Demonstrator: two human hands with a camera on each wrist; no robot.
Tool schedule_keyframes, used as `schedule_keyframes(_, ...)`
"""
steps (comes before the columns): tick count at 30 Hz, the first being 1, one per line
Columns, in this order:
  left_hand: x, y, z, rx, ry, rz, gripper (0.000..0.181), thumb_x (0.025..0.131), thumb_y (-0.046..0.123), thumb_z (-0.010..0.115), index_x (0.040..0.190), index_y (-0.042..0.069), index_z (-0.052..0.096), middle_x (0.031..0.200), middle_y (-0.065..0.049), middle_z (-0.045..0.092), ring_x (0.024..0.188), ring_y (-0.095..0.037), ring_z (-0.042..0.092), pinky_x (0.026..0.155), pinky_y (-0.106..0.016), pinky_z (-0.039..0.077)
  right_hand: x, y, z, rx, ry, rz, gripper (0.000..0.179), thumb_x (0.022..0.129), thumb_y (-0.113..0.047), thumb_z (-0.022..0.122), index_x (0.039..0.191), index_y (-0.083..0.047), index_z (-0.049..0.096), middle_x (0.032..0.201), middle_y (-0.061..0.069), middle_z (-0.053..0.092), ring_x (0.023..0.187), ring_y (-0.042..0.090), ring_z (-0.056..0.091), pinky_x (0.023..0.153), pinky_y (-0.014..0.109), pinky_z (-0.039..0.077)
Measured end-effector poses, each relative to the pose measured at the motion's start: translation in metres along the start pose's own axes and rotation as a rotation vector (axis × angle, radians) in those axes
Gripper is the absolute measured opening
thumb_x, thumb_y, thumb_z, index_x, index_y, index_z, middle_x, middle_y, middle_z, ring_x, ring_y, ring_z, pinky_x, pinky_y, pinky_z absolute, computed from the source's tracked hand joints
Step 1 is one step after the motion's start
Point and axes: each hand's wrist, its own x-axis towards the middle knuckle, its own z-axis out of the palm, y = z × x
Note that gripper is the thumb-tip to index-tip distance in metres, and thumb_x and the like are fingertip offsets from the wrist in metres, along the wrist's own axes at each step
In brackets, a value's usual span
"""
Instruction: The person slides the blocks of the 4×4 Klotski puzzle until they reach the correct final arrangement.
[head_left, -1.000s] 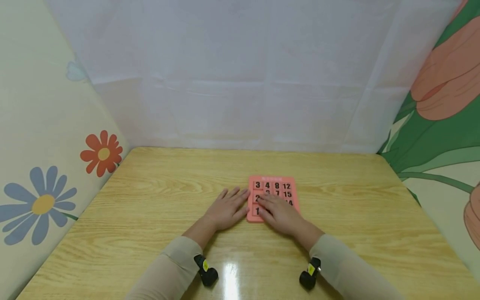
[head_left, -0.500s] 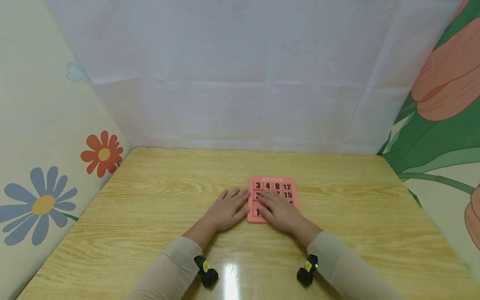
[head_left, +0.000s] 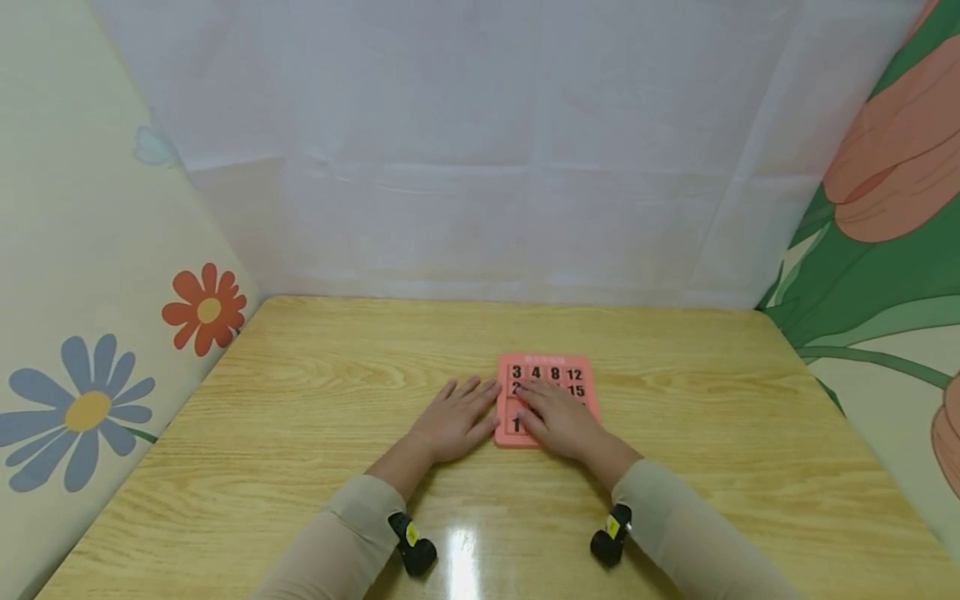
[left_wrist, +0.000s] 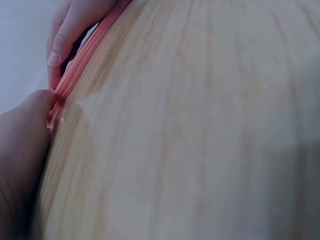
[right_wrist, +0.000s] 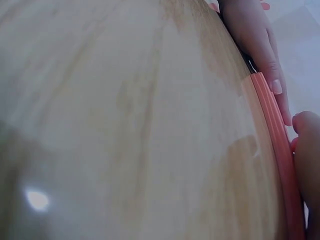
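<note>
Puzzle: a salmon-pink sliding number puzzle lies flat on the wooden table, just right of the frame's centre in the head view. Black numerals 3, 4, 8 and 12 run along its top row; 15 shows under the 12, and parts of a 2 and a 1 show in the left column. The other tiles are covered.
Right hand: the right hand rests palm down on the lower and middle part of the puzzle, fingers fairly straight and pointing toward the upper left over the tiles. It lies on the board without curling round it.
Left hand: the left hand lies flat on the table just left of the puzzle, fingers straight and spread, fingertips touching the board's left edge. It grips nothing.
Left wrist view: the puzzle's ribbed pink edge runs along the upper left of the frame, with a fingertip above it and a blurred part of a hand against its lower end.
Right wrist view: the same pink edge runs down the right side of the frame, with fingers lying beside it.
Sleeves: both forearms wear beige sleeves, each with a small black device at the wrist.
Surroundings: white cloth hangs behind the table; flower-printed fabric stands at left and tulip-printed fabric at right.
</note>
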Motion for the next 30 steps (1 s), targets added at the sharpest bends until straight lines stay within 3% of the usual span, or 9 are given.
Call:
schedule_keyframes(8,0.000,0.000,0.002,-0.005,0.000,0.000,0.061,0.104,0.049,0.032,0.157,0.018,0.026,0.162,0.001,0.027,0.152,-0.026,0.019,0.125,-0.052,0.010,-0.004,0.000,0.002,0.004,0.012,0.004,0.052,0.105,-0.041,0.040,0.148,-0.012,0.045,0.157,0.007,0.038,0.147,0.028,0.032,0.122,0.045,0.025)
schedule_keyframes(20,0.000,0.001,0.001,0.000,0.005,-0.001,0.061,0.104,0.049,0.032,0.157,0.018,0.026,0.162,0.001,0.027,0.152,-0.026,0.019,0.125,-0.051,0.009,-0.024,-0.005,0.003,0.012,0.048,-0.080,0.049,0.103,-0.034,0.045,0.145,-0.009,0.049,0.154,0.010,0.043,0.144,0.031,0.038,0.120,0.049,0.029)
schedule_keyframes(30,0.000,0.000,0.001,0.012,-0.001,-0.009,0.061,0.104,0.049,0.032,0.157,0.018,0.025,0.163,0.001,0.026,0.153,-0.026,0.018,0.125,-0.051,0.010,-0.041,-0.008,0.007,0.034,0.033,-0.096,0.048,0.104,-0.037,0.044,0.145,-0.012,0.049,0.154,0.007,0.043,0.145,0.030,0.036,0.120,0.049,0.029)
